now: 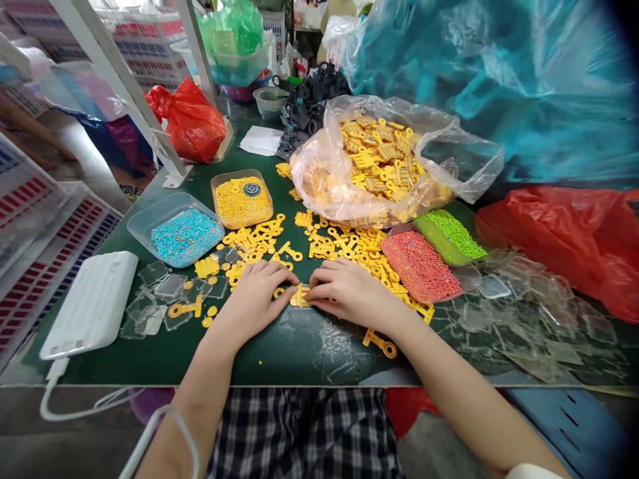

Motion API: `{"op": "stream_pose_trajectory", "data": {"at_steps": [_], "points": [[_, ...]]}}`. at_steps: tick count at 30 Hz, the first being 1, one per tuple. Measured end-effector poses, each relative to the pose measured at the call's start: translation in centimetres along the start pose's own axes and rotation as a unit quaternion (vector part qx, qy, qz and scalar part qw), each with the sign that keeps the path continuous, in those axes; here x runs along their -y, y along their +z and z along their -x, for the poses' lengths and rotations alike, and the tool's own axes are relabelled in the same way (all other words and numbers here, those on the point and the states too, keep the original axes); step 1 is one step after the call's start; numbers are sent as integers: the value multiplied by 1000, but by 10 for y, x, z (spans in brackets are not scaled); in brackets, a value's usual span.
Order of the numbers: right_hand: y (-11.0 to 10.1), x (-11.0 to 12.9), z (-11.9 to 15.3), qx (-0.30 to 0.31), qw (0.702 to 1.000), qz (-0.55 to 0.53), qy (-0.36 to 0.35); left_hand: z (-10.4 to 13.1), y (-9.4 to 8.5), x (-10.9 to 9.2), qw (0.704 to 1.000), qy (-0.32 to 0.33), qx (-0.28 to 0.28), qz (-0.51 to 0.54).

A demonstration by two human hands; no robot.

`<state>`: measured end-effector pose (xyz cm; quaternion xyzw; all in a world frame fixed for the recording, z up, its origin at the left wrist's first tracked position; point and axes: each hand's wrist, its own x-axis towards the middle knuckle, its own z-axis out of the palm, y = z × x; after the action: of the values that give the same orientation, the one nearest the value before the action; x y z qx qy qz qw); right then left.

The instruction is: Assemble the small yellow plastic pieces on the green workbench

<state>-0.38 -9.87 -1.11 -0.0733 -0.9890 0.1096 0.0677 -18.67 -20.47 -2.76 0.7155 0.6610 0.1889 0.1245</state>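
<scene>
Near the front edge of the bench (289, 359), a small yellow piece (300, 296) was grasped from both sides — by the left hand (259, 293) and the right hand (349, 291).

Dark green table (279, 362), scuffed toward the near edge, with a pale, slanting metal post (120, 86) by the far left corner and a second post (198, 53) behind. Beyond the left edge, white plastic crates (54, 266) with red and blue slotted sides; past the far left corner, more crates stacked high. Behind the far right corner, a big bulk of glossy blue-green plastic (499, 86). Below the near edge, grey floor (439, 449); at left, bright glare on another stretch of floor.
</scene>
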Motion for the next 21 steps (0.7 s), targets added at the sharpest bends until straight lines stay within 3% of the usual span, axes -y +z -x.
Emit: {"op": "stream_pose_trajectory", "data": {"at_steps": [6, 15, 21], "points": [[4, -1, -1, -9, 1000, 10, -22, -1, 0, 0, 1000, -2, 12, 11], [4, -5, -1, -8, 990, -133, 53, -1, -1, 0, 999, -9, 25, 22], [1, -5, -2, 12, 986, -152, 63, -1, 1, 3, 999, -7, 23, 27]]}}
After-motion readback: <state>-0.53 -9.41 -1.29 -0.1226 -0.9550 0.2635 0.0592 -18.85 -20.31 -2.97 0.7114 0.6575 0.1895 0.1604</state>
